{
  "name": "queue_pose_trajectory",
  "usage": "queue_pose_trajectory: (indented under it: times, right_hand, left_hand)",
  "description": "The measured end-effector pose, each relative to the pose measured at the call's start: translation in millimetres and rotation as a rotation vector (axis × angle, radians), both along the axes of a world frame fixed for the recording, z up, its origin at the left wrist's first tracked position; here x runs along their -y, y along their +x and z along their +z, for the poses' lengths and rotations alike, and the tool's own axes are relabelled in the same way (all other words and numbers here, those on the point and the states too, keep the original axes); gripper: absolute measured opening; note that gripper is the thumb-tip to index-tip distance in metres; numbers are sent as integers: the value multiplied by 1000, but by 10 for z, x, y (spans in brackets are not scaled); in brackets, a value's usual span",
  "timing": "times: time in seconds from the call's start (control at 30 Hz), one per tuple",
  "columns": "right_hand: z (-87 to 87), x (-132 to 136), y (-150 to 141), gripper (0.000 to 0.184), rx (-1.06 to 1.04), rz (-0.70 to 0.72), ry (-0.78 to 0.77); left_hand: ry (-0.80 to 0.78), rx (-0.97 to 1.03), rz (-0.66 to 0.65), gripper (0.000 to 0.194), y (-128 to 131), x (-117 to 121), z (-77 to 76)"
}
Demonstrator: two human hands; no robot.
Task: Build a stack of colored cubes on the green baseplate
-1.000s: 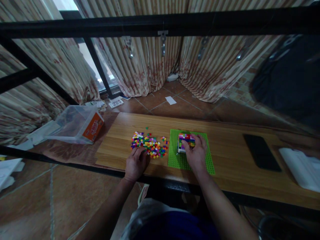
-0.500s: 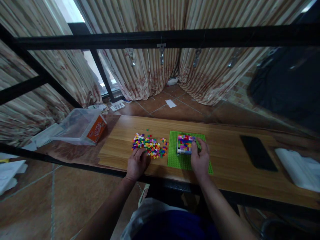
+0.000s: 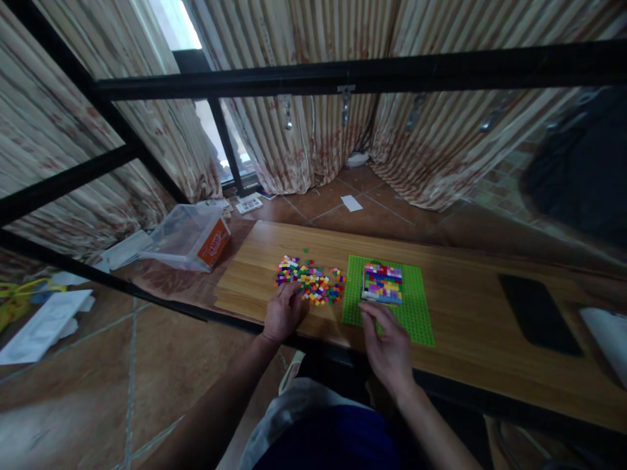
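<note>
A green baseplate [image 3: 416, 313] lies on the wooden table [image 3: 465, 313], with a block of many-coloured small bricks [image 3: 383, 283] built on it. To its left is a loose pile of coloured bricks [image 3: 311, 284]. My left hand [image 3: 284, 312] rests at the pile's near edge, fingers curled down onto the bricks. My right hand [image 3: 389, 346] hovers over the baseplate's near edge, just short of the built block, fingers loosely apart and holding nothing.
A clear plastic tub with an orange label [image 3: 189, 238] lies on its side at the table's left. A black phone [image 3: 539, 313] and a white object [image 3: 610, 333] lie on the right. Black frame bars [image 3: 343, 72] cross overhead; curtains hang behind.
My right hand has come off the built block and drawn back toward me. The left hand stays at the pile. The camera view has shifted left.
</note>
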State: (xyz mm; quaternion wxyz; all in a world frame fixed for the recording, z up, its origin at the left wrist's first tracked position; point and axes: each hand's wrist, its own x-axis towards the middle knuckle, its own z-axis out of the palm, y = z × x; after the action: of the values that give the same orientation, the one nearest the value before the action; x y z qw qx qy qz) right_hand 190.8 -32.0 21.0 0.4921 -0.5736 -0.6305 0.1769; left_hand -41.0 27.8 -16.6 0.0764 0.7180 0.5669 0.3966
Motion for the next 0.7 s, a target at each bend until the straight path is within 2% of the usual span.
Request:
queue_pose_trajectory:
  times: [0.13,0.37,0.57,0.7]
  right_hand:
    - [-2,-205,-358,25,32,183,-47]
    - [-47,-654,-863,25,195,371,-99]
    - [-77,-737,-964,23,130,371,-120]
    - [25,-608,-825,20,16,269,-95]
  left_hand:
    - [12,22,-4,23,5,21,-5]
    - [6,-5,-55,29,-24,55,-7]
    - [46,34,-56,28,-33,82,-4]
    - [54,14,-43,26,-24,67,14]
